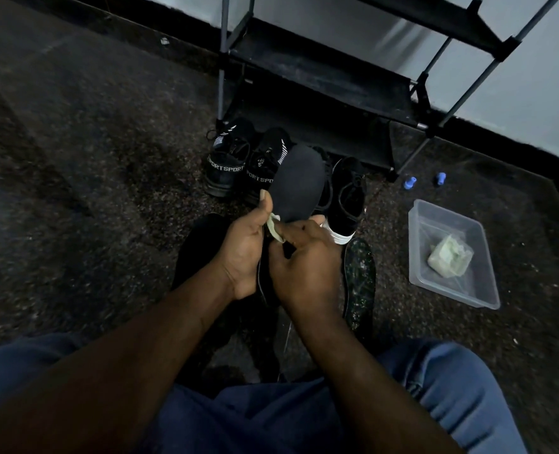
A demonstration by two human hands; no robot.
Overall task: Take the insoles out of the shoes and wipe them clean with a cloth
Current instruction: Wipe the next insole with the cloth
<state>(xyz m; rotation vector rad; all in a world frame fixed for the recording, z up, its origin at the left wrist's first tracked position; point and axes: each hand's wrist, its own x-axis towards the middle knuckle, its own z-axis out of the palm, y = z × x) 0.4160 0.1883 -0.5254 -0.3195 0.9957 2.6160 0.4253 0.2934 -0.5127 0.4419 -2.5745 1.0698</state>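
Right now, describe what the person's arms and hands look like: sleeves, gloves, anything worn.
The left forearm and right forearm are bare to the frame edge; no sleeve shows. The left hand and right hand wear no gloves, and no watch, bracelet or ring is visible. The only clothing in view is blue trousers over the legs.

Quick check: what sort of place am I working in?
Probably a room at home: dark carpet, a black shelf rack, and shoes lined up on the floor before it.
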